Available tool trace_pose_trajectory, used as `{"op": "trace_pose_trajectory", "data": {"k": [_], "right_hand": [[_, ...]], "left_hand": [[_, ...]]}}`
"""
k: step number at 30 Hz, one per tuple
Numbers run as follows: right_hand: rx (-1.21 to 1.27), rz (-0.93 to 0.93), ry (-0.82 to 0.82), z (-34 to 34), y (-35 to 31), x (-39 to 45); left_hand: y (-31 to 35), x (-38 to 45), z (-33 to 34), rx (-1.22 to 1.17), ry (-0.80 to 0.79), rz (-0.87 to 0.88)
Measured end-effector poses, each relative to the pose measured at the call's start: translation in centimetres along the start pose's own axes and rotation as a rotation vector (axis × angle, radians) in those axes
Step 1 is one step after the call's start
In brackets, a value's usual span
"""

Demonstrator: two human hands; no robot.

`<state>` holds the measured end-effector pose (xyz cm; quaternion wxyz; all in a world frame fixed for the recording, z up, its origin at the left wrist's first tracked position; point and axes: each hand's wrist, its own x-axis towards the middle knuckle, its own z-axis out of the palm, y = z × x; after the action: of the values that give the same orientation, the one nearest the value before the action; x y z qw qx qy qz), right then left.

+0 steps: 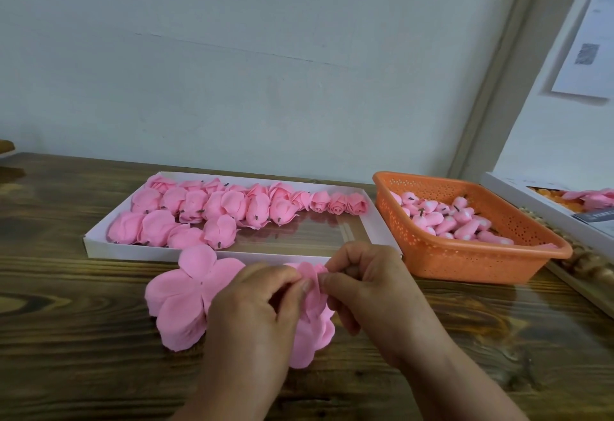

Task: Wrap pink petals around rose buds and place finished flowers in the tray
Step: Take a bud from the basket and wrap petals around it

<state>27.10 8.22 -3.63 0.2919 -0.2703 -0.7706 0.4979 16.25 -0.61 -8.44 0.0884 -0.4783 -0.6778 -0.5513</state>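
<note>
**Both hands close on a pink petal piece at the desk's near edge**

From my remote seat, reading left to right: a flat stack of pink petals [186, 301] lies spread on the wooden desk [66, 337], lobes fanned outward, just left of my left hand [252, 314]. That hand comes in from below, knuckles up, fingers curled and pinching the top of a petal piece [310, 324] held between both hands. The piece hangs with its long axis roughly toward me, its lower lobes resting on the desk. My right hand [368, 287] mirrors the left, fingertips pinching the same upper edge; whether a bud sits inside I cannot tell. Beyond the hands, the white tray [232, 256] holds finished flowers [232, 208] crowded in its left and far parts. Further right, an orange basket [465, 261] holds rose buds [448, 221].
</note>
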Motion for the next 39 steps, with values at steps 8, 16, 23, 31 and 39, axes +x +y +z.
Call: {"op": "trace_pose_trajectory", "data": {"k": [8,16,23,31,39], "right_hand": [[0.015,0.027,-0.028,-0.1,0.0,0.0],[-0.009,0.023,-0.105,-0.2,-0.4,0.1],[-0.007,0.04,-0.193,-1.2,-0.3,0.7],[-0.127,-0.029,-0.236,-1.6,-1.2,1.6],[-0.071,-0.056,-0.177,-1.6,-1.6,1.9]], "left_hand": [[0.8,0.6,-0.6,-0.445,-0.244,-0.373],[1.1,0.9,-1.2,-0.597,-0.336,-0.45],[0.6,1.1,-1.2,-0.603,-0.362,-0.444],[0.4,1.8,-1.2,-0.557,-0.37,-0.441],[0.6,3.2,-1.3,-0.587,-0.371,-0.555]]}}
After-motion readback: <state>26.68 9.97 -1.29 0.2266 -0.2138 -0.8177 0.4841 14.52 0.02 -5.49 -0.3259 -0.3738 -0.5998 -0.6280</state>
